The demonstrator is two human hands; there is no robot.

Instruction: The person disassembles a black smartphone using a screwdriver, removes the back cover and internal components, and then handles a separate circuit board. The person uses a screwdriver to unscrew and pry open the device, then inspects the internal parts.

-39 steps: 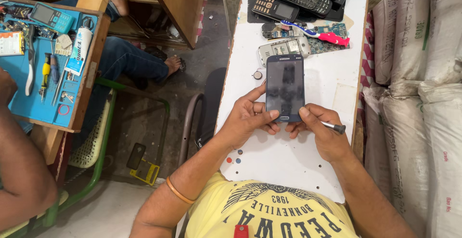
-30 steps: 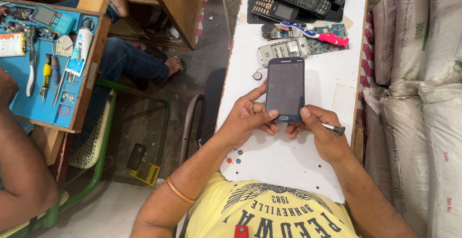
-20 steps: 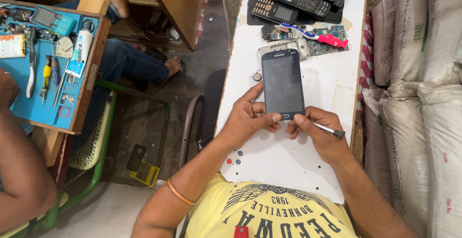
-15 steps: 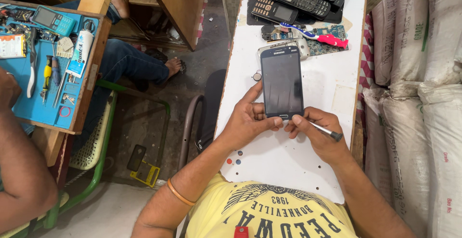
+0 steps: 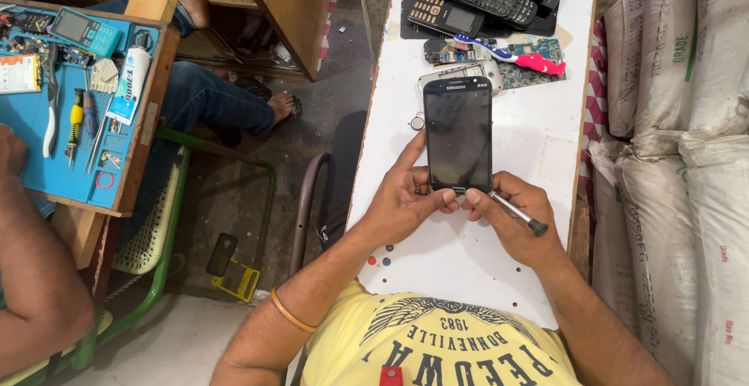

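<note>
Far left: another person's forearm (image 5: 35,277) beside a blue tray (image 5: 31,125) of small tools, screwdriver (image 5: 75,117) among them. Centre: left hand (image 5: 402,203) on the white table (image 5: 460,269), fingers wrapped round the lower left edge of the black smartphone (image 5: 458,134), thumb pressed at its bottom corner. Phone sits screen up, dark, touching the table, lower end between both hands. Right hand (image 5: 515,218) pinches a thin metal tool (image 5: 517,214), tip at the phone's bottom edge. Above the phone: pile of keypad phones (image 5: 468,0), a bare circuit board (image 5: 538,54), a toothbrush (image 5: 507,52) with red handle. Right: stacked white sacks (image 5: 686,160). Handling guess: phone is light, stiff, glass front fragile and slick, so grip by the side edges, not the screen; go easy prying at the seam.
</note>
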